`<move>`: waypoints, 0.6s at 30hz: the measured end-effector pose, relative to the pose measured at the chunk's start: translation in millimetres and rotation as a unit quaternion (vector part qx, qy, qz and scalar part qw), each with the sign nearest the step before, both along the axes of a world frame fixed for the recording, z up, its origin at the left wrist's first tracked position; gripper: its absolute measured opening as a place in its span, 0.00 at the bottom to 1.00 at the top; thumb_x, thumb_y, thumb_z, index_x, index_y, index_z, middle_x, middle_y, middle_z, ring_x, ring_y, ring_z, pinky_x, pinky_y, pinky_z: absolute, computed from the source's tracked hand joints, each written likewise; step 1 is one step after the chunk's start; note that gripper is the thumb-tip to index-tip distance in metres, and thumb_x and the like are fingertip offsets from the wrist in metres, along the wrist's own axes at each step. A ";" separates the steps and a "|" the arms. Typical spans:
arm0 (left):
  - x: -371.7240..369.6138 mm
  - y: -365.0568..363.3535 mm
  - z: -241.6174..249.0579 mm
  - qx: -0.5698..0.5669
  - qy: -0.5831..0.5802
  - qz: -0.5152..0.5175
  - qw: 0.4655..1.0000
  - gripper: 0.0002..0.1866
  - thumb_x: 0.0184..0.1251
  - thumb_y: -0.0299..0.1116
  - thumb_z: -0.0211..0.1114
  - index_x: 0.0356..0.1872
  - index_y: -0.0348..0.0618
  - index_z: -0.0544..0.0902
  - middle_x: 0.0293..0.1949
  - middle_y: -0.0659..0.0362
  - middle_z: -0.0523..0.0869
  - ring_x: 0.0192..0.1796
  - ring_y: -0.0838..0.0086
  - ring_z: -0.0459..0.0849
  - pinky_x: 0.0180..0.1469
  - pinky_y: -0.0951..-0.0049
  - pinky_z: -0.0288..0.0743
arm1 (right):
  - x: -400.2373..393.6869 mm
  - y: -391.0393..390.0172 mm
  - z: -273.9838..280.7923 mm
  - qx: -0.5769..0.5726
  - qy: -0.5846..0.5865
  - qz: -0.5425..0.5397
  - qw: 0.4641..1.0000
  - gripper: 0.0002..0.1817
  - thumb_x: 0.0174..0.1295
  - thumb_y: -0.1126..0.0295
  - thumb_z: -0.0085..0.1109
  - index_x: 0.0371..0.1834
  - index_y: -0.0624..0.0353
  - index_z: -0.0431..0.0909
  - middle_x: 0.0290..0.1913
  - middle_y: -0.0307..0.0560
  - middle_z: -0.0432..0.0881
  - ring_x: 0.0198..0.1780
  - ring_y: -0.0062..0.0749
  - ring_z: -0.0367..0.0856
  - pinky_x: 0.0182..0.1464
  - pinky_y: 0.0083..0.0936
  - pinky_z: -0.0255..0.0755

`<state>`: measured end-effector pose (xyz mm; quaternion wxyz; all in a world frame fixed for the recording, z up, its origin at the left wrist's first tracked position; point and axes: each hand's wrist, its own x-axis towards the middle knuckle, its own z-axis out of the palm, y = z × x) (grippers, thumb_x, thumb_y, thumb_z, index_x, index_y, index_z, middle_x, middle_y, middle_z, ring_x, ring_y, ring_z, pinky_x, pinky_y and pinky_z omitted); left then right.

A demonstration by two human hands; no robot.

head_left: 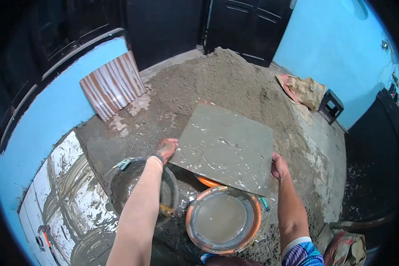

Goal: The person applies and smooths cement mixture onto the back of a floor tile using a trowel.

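A square tile (228,142), its upper face coated with wet grey cement, is held between my two hands, tilted above the floor. My left hand (167,149) grips its left edge with the fingers partly hidden. On the opposite edge, my right hand (279,166) is closed around the side. Below the tile's near edge stands an orange-rimmed bucket (191,221) of murky grey water. Under my left forearm is a dark tub (173,184) with wet grey mix and a short brownish handle (166,210). Part of another orange object (207,181) shows beneath the tile.
A heap of sand (226,71) lies before the dark doors. Cement-smeared white tiles (75,190) cover the left floor, with an orange-handled hammer (48,241). Corrugated sheet (113,86) leans on the blue wall. A sack (308,92) and black stool (331,107) are right.
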<state>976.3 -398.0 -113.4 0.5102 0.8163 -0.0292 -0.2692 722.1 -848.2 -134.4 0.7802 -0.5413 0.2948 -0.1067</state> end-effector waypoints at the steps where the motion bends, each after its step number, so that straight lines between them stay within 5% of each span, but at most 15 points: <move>1: -11.0 -0.2 25.9 0.008 0.030 0.021 0.999 0.16 0.71 0.40 0.64 0.58 0.57 0.87 0.52 0.60 0.89 0.44 0.67 0.85 0.36 0.59 0.80 | -2.9 -13.7 -12.6 -0.040 0.025 -0.004 0.999 0.16 0.76 0.68 0.42 0.54 0.62 0.80 0.49 0.49 0.85 0.49 0.35 0.83 0.55 0.35 0.78; 5: -5.7 11.4 -5.0 -0.059 -0.050 0.006 0.997 0.16 0.72 0.32 0.64 0.58 0.44 0.85 0.48 0.58 0.89 0.46 0.71 0.84 0.49 0.69 0.78 | -10.5 -19.7 -1.0 -0.108 0.028 0.011 0.994 0.14 0.75 0.66 0.47 0.48 0.63 0.80 0.44 0.45 0.86 0.42 0.30 0.84 0.47 0.30 0.79; 8: -17.4 36.8 1.4 -0.118 0.019 0.034 0.992 0.17 0.70 0.30 0.66 0.58 0.40 0.85 0.53 0.54 0.89 0.56 0.68 0.84 0.61 0.67 0.74 | -12.6 16.8 30.0 -0.110 -0.024 0.027 0.993 0.14 0.74 0.63 0.51 0.45 0.62 0.81 0.40 0.42 0.86 0.39 0.26 0.84 0.44 0.27 0.79; 14: -102.0 127.9 95.3 -0.215 0.071 0.090 0.970 0.26 0.73 0.26 0.62 0.71 0.37 0.72 0.52 0.57 0.87 0.56 0.74 0.83 0.58 0.72 0.75 | 1.0 79.6 68.3 -0.107 -0.126 0.072 0.984 0.16 0.71 0.58 0.59 0.44 0.62 0.81 0.40 0.40 0.86 0.40 0.24 0.83 0.45 0.26 0.79; 18: -159.0 215.5 92.2 -0.324 0.057 0.128 0.936 0.32 0.74 0.26 0.62 0.77 0.43 0.64 0.54 0.59 0.86 0.56 0.78 0.82 0.60 0.75 0.72 | 22.8 143.2 106.2 -0.085 -0.151 0.146 0.974 0.17 0.68 0.57 0.63 0.45 0.62 0.80 0.42 0.41 0.86 0.43 0.25 0.84 0.49 0.27 0.79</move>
